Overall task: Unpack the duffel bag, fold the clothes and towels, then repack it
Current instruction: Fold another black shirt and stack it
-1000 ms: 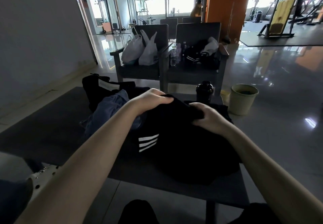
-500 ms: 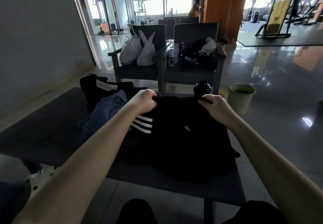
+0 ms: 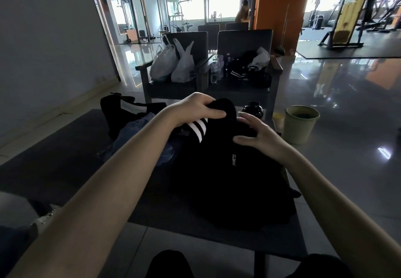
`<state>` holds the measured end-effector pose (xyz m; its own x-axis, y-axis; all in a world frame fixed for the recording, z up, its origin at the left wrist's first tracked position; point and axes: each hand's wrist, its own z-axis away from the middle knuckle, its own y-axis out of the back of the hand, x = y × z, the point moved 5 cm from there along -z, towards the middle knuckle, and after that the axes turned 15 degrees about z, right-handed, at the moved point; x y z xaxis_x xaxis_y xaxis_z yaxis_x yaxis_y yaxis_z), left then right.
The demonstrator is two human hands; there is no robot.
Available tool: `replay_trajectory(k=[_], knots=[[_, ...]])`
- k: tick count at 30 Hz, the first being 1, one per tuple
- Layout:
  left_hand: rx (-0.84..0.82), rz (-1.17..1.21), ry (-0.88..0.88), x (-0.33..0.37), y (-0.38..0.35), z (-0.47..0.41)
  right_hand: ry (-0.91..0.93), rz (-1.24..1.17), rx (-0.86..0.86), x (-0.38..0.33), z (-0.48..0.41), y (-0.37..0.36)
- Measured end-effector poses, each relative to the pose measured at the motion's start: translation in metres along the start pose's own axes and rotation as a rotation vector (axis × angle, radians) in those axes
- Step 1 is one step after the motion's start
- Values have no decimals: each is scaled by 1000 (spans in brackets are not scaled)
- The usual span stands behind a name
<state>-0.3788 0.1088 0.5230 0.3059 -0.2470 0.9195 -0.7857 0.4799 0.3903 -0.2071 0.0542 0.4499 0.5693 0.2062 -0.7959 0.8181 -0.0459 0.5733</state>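
Dim gym lounge, dark low table (image 3: 54,158) nearest. On it a black three-stripe garment (image 3: 227,169) lies half-folded: left hand (image 3: 195,109) pinches its top edge, right hand (image 3: 258,134) rests open and flat on it. Blue denim (image 3: 134,130) beside it looks unfolded; the black duffel bag (image 3: 121,108) behind seems unpacked, interior hidden. Repacking not started. Dark fabric hides the fold lines.

The left hand (image 3: 195,110) pinches a fold of the black garment (image 3: 227,180) with 3 white stripes; the right hand (image 3: 258,136) rests spread on it, over the counter (image 3: 54,158).
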Motion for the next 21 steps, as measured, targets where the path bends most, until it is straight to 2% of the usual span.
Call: replay_trajectory(k=[3,6,8,9,11,13,14,18,21], knots=[[-35,-114,-51,9,-21,-8,23,-39,-104,-16,-3,-23],[47,-124,-90,-5,-26,-13,-73,-145,-2,-15,-5,-25],[111,-83,-22,-29,-26,-8,-163,-358,63,-5,-5,-24],[85,-69,57,-44,-29,-3,-201,-453,85,-1,-5,-23],[-89,15,187,-74,-46,11,-258,-552,128,7,-4,-20],[-229,138,224,-98,-66,24,-294,-600,151,10,-2,-17],[-241,179,229,-108,-74,27,-306,-619,158,11,-2,-15],[-69,176,213,-139,-81,22,-370,-651,255,15,-1,-4],[119,274,223,-144,-56,20,-434,-524,386,37,1,17]])
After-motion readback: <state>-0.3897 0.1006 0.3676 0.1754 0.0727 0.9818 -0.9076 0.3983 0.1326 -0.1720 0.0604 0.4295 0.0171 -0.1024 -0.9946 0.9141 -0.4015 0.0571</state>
